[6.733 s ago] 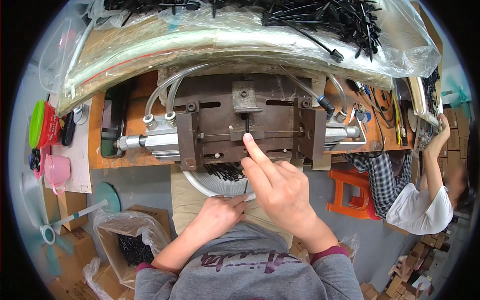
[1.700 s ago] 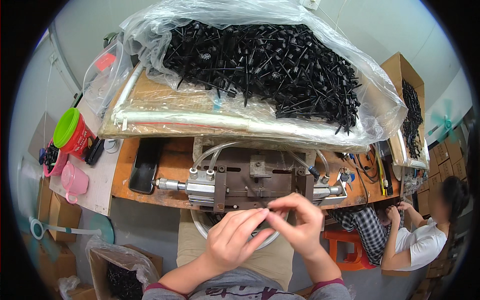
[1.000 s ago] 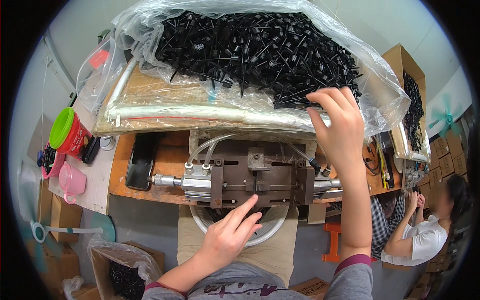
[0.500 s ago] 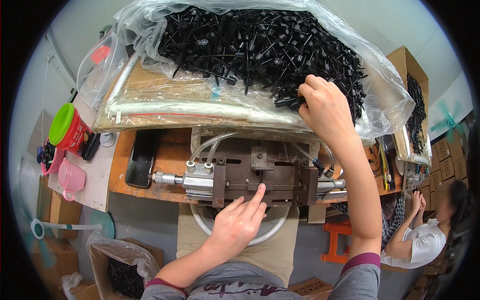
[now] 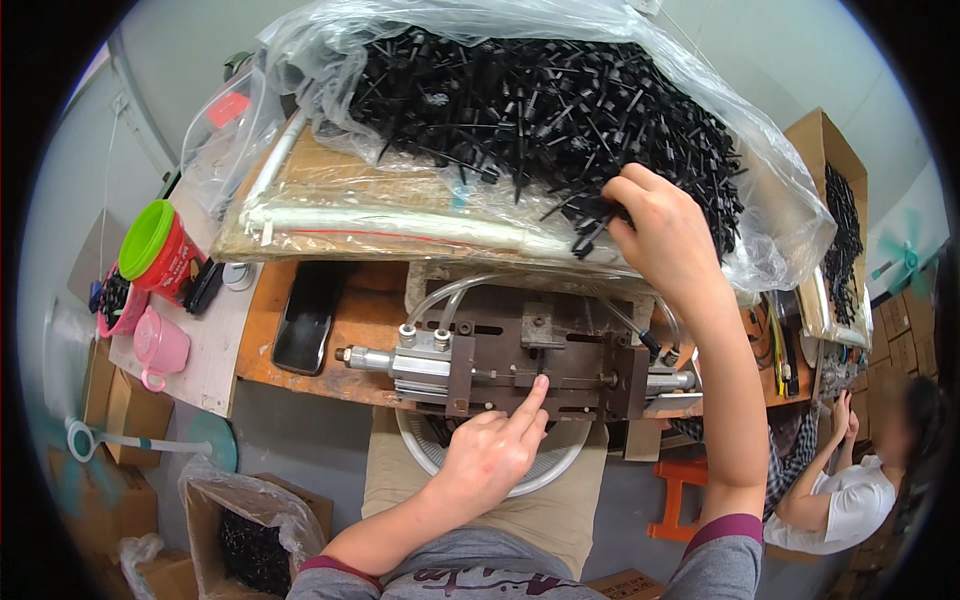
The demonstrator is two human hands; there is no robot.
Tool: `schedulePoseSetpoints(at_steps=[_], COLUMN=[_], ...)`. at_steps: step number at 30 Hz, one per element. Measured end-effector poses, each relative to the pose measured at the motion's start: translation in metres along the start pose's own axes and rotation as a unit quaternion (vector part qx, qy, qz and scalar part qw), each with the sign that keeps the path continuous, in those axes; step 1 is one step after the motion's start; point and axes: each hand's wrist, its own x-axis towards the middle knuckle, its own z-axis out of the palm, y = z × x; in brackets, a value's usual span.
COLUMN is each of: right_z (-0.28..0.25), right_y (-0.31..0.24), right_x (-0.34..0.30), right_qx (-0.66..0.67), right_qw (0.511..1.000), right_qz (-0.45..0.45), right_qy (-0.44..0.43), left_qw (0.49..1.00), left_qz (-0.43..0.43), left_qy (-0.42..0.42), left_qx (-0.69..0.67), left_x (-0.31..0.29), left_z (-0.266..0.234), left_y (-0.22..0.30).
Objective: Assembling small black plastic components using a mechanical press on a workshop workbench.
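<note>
My right hand is at the near right edge of a heap of small black plastic parts with thin stems. Its thumb and fingers are pinched on a black plastic part among others at the edge; the exact grip is partly hidden. My left hand points forward with its index finger outstretched, the tip touching the small block in the middle of a brown metal fixture. A thin dark piece stands in that block, just beyond the fingertip. Silver air cylinders with clear hoses flank the fixture.
The heap lies in clear plastic on a white-edged cardboard tray. A black phone lies left of the fixture, near a red bucket and pink cup. Below the fixture sits a round basket. Another person sits at right.
The whole view has shifted slightly. My right fingers have stirred the black parts at the tray's edge, and one now hangs tilted toward me. My left fingertip stays on the fixture's block.
</note>
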Motion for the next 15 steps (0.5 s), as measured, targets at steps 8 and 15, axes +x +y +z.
schedulePoseSetpoints(at_steps=[8,15], right_z=[0.004,-0.016], right_y=[0.013,-0.022], right_x=[-0.008,-0.017], right_qx=[0.081,-0.210], right_qw=[0.995,0.976], right_qz=[0.047,-0.004], right_qy=[0.040,-0.060], left_qw=[0.996,0.986], left_qz=[0.019,-0.003], left_qy=[0.052,-0.111], left_qx=[0.064,-0.121], left_x=[-0.015,-0.032], left_z=[0.028,0.020], left_y=[-0.009,0.018])
